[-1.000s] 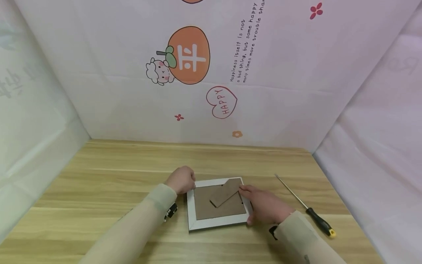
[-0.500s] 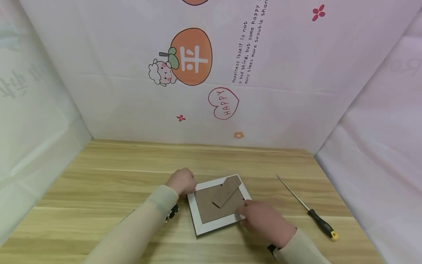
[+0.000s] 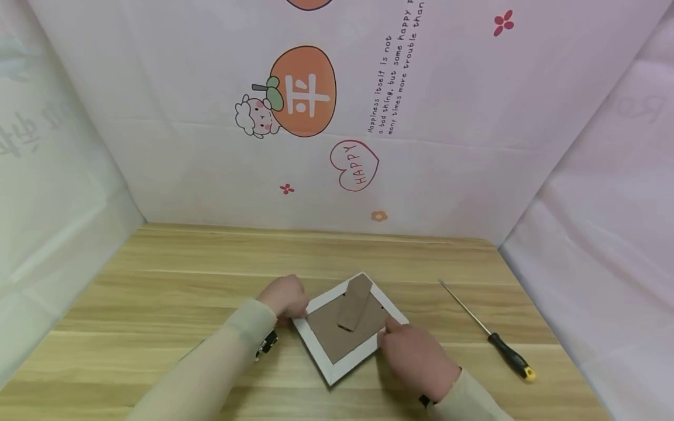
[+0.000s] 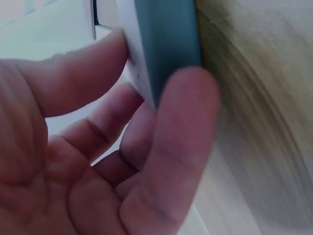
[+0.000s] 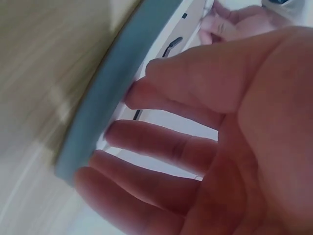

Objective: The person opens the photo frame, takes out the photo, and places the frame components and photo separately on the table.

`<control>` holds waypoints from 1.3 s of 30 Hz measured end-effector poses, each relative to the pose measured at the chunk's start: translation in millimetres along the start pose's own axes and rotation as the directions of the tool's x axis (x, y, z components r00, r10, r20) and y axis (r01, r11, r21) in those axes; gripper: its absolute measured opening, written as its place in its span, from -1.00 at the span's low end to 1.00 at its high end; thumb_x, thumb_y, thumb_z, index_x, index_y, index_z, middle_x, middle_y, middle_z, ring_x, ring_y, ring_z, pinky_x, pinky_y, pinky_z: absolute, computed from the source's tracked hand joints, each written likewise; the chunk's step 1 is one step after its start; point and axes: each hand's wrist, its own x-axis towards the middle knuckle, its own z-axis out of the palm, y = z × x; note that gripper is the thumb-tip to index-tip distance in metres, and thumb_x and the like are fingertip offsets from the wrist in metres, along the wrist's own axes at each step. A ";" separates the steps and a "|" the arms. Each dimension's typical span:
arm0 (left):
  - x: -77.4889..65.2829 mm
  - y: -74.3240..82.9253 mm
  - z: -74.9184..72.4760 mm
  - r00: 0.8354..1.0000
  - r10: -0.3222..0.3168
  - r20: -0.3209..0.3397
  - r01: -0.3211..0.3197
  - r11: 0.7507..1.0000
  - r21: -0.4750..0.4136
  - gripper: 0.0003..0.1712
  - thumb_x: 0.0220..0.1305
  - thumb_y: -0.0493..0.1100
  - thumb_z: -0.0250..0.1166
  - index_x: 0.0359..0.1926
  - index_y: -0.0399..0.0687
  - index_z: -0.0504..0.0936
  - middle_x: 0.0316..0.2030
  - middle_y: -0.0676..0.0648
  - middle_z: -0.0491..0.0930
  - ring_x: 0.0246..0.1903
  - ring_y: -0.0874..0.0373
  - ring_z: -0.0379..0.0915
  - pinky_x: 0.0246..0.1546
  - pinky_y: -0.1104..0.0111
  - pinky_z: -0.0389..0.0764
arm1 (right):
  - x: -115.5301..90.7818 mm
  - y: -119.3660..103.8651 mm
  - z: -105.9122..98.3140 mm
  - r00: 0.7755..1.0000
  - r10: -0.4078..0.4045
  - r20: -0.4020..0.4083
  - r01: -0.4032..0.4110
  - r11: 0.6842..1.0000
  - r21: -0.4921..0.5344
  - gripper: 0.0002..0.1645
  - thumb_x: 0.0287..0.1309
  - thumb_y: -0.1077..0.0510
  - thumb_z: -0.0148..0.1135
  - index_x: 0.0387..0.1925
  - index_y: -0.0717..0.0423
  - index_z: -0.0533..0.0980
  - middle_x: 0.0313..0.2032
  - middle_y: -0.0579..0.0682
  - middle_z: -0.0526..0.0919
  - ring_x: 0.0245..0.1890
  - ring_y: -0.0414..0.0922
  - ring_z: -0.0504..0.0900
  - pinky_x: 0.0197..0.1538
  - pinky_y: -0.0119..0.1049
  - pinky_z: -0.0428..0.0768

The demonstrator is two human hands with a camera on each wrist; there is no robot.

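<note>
A picture frame (image 3: pixel 316 346) with a white back rim lies face down on the wooden table, turned at a slant in the head view. Its brown backing board (image 3: pixel 325 327) carries a flat easel stand leg (image 3: pixel 356 299). At the frame's left corner, my left hand (image 3: pixel 286 297) pinches the rim; the left wrist view shows the thumb on the white back and a finger against the blue-grey side (image 4: pixel 171 39). My right hand (image 3: pixel 418 356) touches the right part of the near rim. Its fingers look nearly straight along that edge in the right wrist view.
To the right of the frame lies a screwdriver (image 3: pixel 487 330) with a black and yellow handle, its tip pointing away. White printed cloth walls (image 3: pixel 447 175) enclose the back and sides of the wooden table (image 3: pixel 210 257).
The picture frame has rotated counterclockwise on the table. My right hand has slid from the right side onto the near rim, while the left hand has stayed at the left corner.
</note>
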 end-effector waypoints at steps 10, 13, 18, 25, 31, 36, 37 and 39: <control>-19.4 -0.4 -1.0 0.993 -0.009 0.119 0.013 0.999 -0.031 -0.64 0.10 -0.21 0.47 -0.71 -0.20 0.53 -0.71 -0.10 0.56 -0.74 0.13 0.51 -0.69 0.36 0.56 | 6.4 25.8 2.7 0.999 -0.032 0.010 0.029 0.980 0.196 -0.89 0.24 0.25 0.26 -0.39 0.04 0.51 -0.27 -0.06 0.39 -0.56 -0.31 0.34 -0.61 -0.45 0.43; -25.7 2.5 -0.5 0.988 -0.026 0.150 0.040 0.995 -0.094 -0.68 0.13 -0.22 0.46 -0.65 -0.22 0.56 -0.70 -0.12 0.57 -0.75 0.10 0.52 -0.69 0.33 0.60 | 8.6 31.9 4.5 0.999 -0.043 0.006 0.041 0.974 0.222 -0.90 0.25 0.24 0.25 -0.37 0.06 0.50 -0.22 -0.01 0.43 -0.54 -0.30 0.36 -0.53 -0.42 0.48; -32.8 8.1 2.4 0.980 -0.034 0.196 0.065 0.986 -0.154 -0.68 0.13 -0.25 0.48 -0.62 -0.23 0.53 -0.76 -0.08 0.49 -0.78 0.10 0.48 -0.70 0.29 0.63 | 15.0 37.7 7.0 0.998 -0.013 0.054 0.001 0.975 0.222 -0.85 0.30 0.12 0.26 -0.25 0.15 0.57 0.08 0.25 0.53 -0.30 -0.02 0.65 -0.20 -0.16 0.67; -41.5 13.3 7.5 0.972 0.013 0.235 0.020 0.990 -0.138 -0.63 0.12 -0.22 0.49 -0.68 -0.23 0.53 -0.80 -0.05 0.43 -0.79 0.13 0.45 -0.71 0.31 0.62 | 22.4 44.1 6.9 0.985 0.042 0.166 -0.090 0.950 0.299 -0.37 0.19 0.08 0.37 0.19 0.37 0.49 0.31 0.32 0.37 0.17 0.21 0.51 0.16 0.06 0.52; -50.8 16.6 13.3 0.955 0.083 0.284 -0.041 0.988 -0.151 -0.61 0.16 -0.20 0.47 -0.70 -0.24 0.54 -0.80 -0.05 0.45 -0.79 0.15 0.43 -0.71 0.33 0.58 | 32.2 47.2 6.1 0.970 0.049 0.240 -0.137 0.922 0.363 -0.17 0.12 0.02 0.47 0.30 0.39 0.39 0.39 0.29 0.28 0.32 0.21 0.34 0.30 0.04 0.37; -55.1 19.7 17.5 0.955 0.113 0.273 -0.074 0.986 -0.149 -0.57 0.18 -0.17 0.46 -0.73 -0.22 0.54 -0.81 -0.04 0.45 -0.79 0.16 0.40 -0.72 0.34 0.55 | 38.9 47.2 8.0 0.958 0.073 0.278 -0.164 0.933 0.320 -0.16 0.10 0.06 0.49 0.32 0.36 0.38 0.41 0.22 0.27 0.35 0.14 0.32 0.31 -0.02 0.37; -55.3 19.7 18.6 0.957 0.123 0.263 -0.086 0.985 -0.147 -0.56 0.18 -0.17 0.46 -0.75 -0.22 0.53 -0.82 -0.03 0.44 -0.80 0.16 0.40 -0.71 0.35 0.55 | 39.6 47.2 8.6 0.955 0.082 0.284 -0.174 0.933 0.314 -0.16 0.10 0.06 0.49 0.32 0.35 0.38 0.41 0.20 0.27 0.35 0.13 0.32 0.31 -0.03 0.37; -55.7 19.2 20.5 0.958 0.150 0.243 -0.121 0.984 -0.131 -0.54 0.17 -0.15 0.47 -0.78 -0.19 0.53 -0.84 -0.01 0.43 -0.82 0.18 0.38 -0.69 0.36 0.55 | 40.6 47.0 8.7 0.951 0.092 0.295 -0.187 0.932 0.311 -0.16 0.11 0.07 0.48 0.33 0.33 0.37 0.42 0.18 0.25 0.35 0.11 0.32 0.31 -0.04 0.37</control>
